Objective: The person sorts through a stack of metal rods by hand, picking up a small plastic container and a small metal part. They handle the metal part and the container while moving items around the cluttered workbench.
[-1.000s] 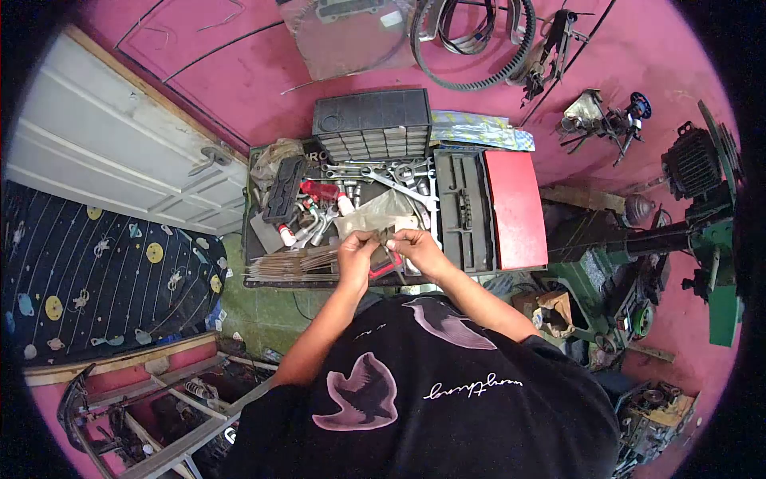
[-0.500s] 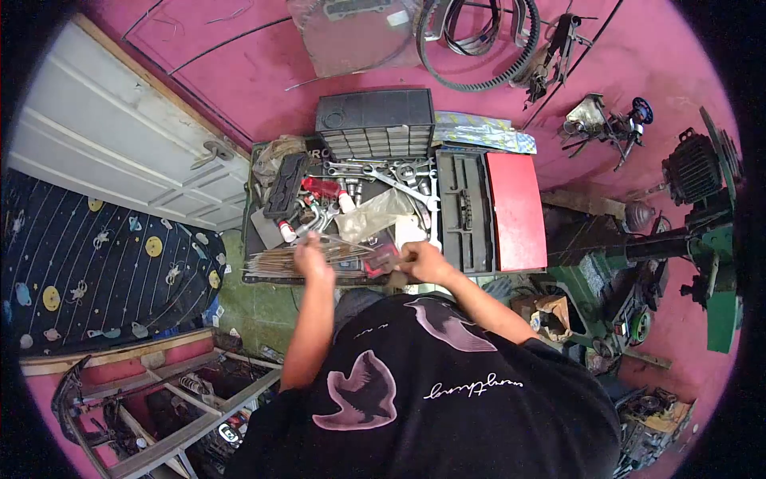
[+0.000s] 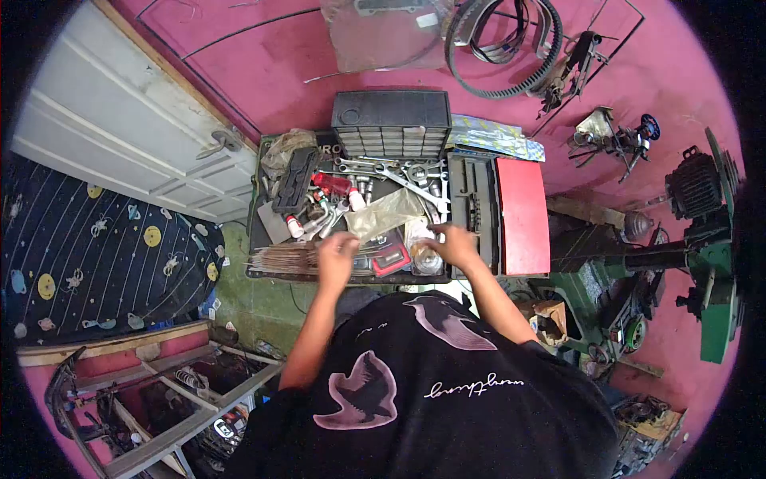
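My left hand (image 3: 337,252) hovers above a bundle of thin rods (image 3: 287,259) at the front left of the bench, near a crumpled clear plastic bag (image 3: 387,214). Its fingers are bent and slightly blurred, and whether anything is in them is not clear. On the right, my right hand (image 3: 455,246) has thumb and fingers apart beside a round, clear-looking container (image 3: 428,261), possibly touching it. Between the hands lies a small red-edged case (image 3: 392,259) with a grey piece on it. Several combination wrenches (image 3: 403,177) and a red-handled tool (image 3: 331,183) lie farther back.
A black drawer cabinet (image 3: 391,124) stands at the bench's back. To the right are a black tray (image 3: 471,207) and a red panel (image 3: 523,215). A green machine (image 3: 710,275) stands far right; a white door (image 3: 136,120) is at left.
My right hand has moved right, away from the red-edged case, which now lies on the bench. My left hand has shifted slightly right. The camera view has shifted slightly too.
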{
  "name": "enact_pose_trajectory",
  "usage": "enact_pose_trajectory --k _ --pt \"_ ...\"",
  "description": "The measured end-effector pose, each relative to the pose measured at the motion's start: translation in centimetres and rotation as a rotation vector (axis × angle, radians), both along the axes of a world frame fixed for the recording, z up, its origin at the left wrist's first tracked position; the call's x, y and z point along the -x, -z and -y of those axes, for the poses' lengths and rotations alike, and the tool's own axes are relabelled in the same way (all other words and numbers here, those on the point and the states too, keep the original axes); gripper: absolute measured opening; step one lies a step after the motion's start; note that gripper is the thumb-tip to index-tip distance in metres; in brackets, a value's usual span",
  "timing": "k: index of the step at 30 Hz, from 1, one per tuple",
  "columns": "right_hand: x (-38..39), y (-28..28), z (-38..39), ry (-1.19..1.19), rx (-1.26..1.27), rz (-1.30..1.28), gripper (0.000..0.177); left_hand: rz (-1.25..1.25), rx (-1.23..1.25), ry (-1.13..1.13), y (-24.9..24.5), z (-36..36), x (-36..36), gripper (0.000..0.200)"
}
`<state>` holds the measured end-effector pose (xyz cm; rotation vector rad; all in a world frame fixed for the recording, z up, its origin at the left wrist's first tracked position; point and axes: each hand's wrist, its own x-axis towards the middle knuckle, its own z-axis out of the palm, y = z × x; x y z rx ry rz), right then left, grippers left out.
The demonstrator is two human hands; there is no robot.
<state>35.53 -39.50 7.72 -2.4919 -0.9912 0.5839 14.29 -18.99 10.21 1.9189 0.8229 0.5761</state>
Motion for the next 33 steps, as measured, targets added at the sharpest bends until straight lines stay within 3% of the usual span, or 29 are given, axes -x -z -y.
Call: enact_pose_trajectory --k 2,3,5,9,14,16,17,19,20,23,33 --pt "2.1 -2.7 -3.4 -0.096 -0.352 -0.623 0.045 -0.073 -0.157 0.232 1.1 1.9 -0.6 0.012" --pt "3.2 -2.5 -4.6 -0.107 -0.366 -0.706 0.038 -0.112 -0.24 0.273 -0.4 2.9 -0.7 0.01" --pt "5.1 -1.4 -6.3 -0.182 -0.322 -0.764 0.031 -0.159 -0.393 0.355 1.6 2.3 -0.1 0.01" --pt "7.6 -0.8 -8.5 -0.15 -0.182 -0.615 0.022 -0.209 -0.436 0.343 1.7 0.5 1.7 0.009" --pt "9.9 1.7 -10.1 -0.088 -0.277 -0.609 0.022 -0.207 -0.423 0.311 2.2 -2.8 3.2 0.012" --pt "10.7 -0.5 -10.9 -0.041 -0.31 -0.516 0.018 -0.218 -0.404 0.316 2.4 -3.9 3.5 0.018" --pt "10.9 0.7 -11.3 -0.042 -0.31 -0.517 0.018 -0.219 -0.403 0.315 2.6 -4.4 3.9 0.018" --pt "10.6 4.9 -12.0 0.189 -0.426 -0.617 0.015 -0.331 -0.399 0.242 3.8 -5.8 4.7 0.023" --pt "10.4 6.2 -12.2 0.234 -0.444 -0.599 0.015 -0.502 -0.362 0.223 5.9 -6.6 5.2 0.029" --pt "10.2 10.7 -12.2 0.327 -0.534 -0.583 0.015 -0.606 -0.396 0.137 8.4 -7.2 6.2 0.032" --pt "10.7 9.0 -12.9 0.449 -0.387 -0.383 0.014 -0.562 -0.386 0.124 9.9 -8.5 6.4 0.019"
